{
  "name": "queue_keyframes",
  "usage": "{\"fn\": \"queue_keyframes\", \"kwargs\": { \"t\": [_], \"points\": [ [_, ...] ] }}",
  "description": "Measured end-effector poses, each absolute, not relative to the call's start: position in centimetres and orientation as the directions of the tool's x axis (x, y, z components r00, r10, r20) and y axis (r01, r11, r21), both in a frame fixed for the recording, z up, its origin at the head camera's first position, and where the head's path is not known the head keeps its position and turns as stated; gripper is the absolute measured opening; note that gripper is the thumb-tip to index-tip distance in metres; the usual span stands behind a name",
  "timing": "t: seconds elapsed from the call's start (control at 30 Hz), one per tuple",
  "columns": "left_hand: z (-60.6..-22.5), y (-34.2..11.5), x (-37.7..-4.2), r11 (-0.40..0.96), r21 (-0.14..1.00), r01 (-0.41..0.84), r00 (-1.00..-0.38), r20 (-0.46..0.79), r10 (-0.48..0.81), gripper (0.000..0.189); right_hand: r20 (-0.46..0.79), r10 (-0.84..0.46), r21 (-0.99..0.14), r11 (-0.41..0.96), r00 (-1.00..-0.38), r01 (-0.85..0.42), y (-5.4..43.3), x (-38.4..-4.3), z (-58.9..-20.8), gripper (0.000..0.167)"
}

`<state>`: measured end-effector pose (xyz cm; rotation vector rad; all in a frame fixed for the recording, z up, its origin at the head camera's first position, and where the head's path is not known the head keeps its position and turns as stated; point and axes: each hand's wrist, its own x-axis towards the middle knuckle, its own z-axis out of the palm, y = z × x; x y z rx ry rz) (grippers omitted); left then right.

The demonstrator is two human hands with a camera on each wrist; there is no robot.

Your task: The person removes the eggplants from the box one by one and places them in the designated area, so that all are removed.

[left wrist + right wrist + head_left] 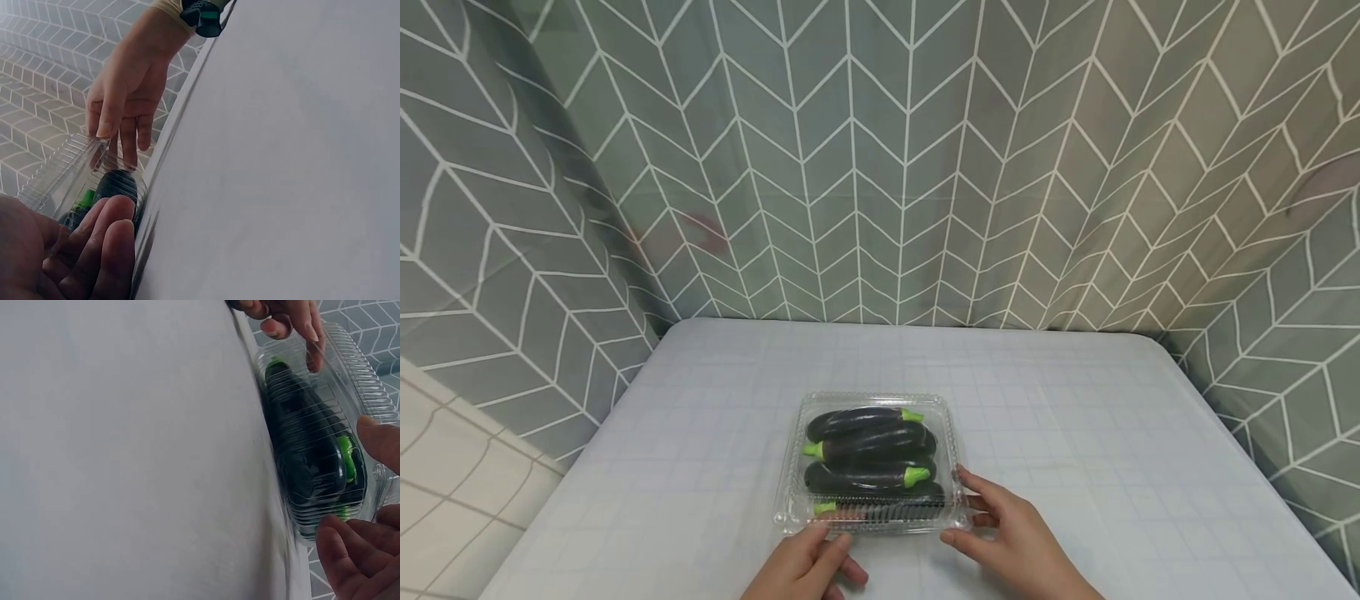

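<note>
A clear plastic clamshell container lies on the table, with its lid down over several dark eggplants with green stems. At its front right corner, my right hand grips the container, thumb near the front rim and fingers along the right side. My left hand is by the front edge, left of centre, with a fingertip touching the container and the other fingers loosely bent. The right wrist view shows the right thumb at the rim and fingertips low against the side wall.
A white table with a faint grid surrounds the container. Behind it and along both sides hangs a grey curtain with white chevron lines. A dark band circles the right wrist in the left wrist view.
</note>
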<state>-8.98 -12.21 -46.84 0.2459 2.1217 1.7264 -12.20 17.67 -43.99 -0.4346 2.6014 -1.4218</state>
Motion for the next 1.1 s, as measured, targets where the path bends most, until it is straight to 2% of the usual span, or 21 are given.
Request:
{"fn": "queue_keyframes", "kwargs": {
  "t": [0.3,0.5,0.6,0.7,0.83,1.0,1.1],
  "points": [
    [-46.7,-12.6,-9.5,0.146,0.975,-0.17,-0.914,-0.211,0.346,0.047,0.117,-0.321,-0.797,0.534,-0.94,-0.282,17.6,-12.8,-43.9,0.078],
    [-46.7,-12.8,-9.6,0.11,0.976,-0.187,-0.914,-0.214,0.345,0.048,0.202,-0.284,-0.756,0.563,-0.937,-0.334,17.7,-12.5,-43.8,0.059],
    [-46.6,-12.8,-9.6,0.097,0.974,-0.204,-0.912,-0.225,0.343,0.046,0.294,-0.299,-0.703,0.575,-0.908,-0.417,17.7,-12.5,-43.8,0.048],
    [-46.6,-12.8,-9.6,0.091,0.974,-0.208,-0.912,-0.227,0.343,0.043,0.453,-0.342,-0.588,0.58,-0.823,-0.564,17.9,-12.6,-43.9,0.041],
    [-46.6,-12.7,-9.6,0.102,0.975,-0.198,-0.914,-0.221,0.341,0.039,0.611,-0.427,-0.415,0.544,-0.666,-0.729,18.4,-13.0,-44.1,0.031],
    [-46.5,-12.6,-9.6,0.118,0.972,-0.202,-0.916,-0.23,0.329,0.039,0.656,-0.548,-0.229,0.51,-0.519,-0.829,18.8,-13.5,-44.1,0.012],
    [-46.5,-12.6,-9.5,0.125,0.972,-0.197,-0.916,-0.228,0.33,0.039,0.657,-0.622,-0.126,0.467,-0.426,-0.875,19.0,-13.8,-43.8,0.018]
  ]
}}
